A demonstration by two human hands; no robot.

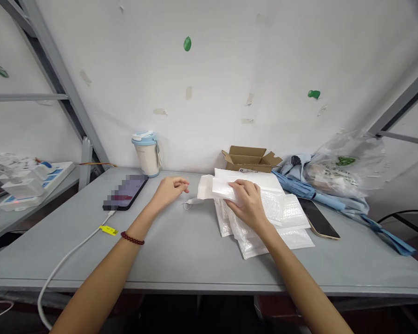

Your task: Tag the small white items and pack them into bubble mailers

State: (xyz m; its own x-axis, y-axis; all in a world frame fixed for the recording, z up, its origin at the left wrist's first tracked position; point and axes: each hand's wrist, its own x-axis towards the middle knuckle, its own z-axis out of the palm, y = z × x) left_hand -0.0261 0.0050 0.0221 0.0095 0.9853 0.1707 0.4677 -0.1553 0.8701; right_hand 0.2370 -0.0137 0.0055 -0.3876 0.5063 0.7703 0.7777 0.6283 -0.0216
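Note:
My right hand (pixel 245 202) grips a small white bubble mailer (pixel 221 188) between thumb and fingers, its flap pointing left. Under that hand lies a loose pile of white bubble mailers (pixel 261 243), overlapping at different angles. To the left, my left hand (pixel 170 190) hovers over the desk with its fingers loosely curled and nothing visible in them. It is apart from the mailer. Between the two hands, a small white object with a loop (pixel 191 202) rests on the desk, partly hidden by the held mailer's flap.
A phone (pixel 127 192) with a white cable (pixel 73 253) lies left, near a lidded cup (pixel 148 153). Behind the mailers stands an open cardboard box (pixel 251 160). At right are another phone (pixel 318 218), a folded blue umbrella (pixel 310 190) and a clear plastic bag (pixel 348 162).

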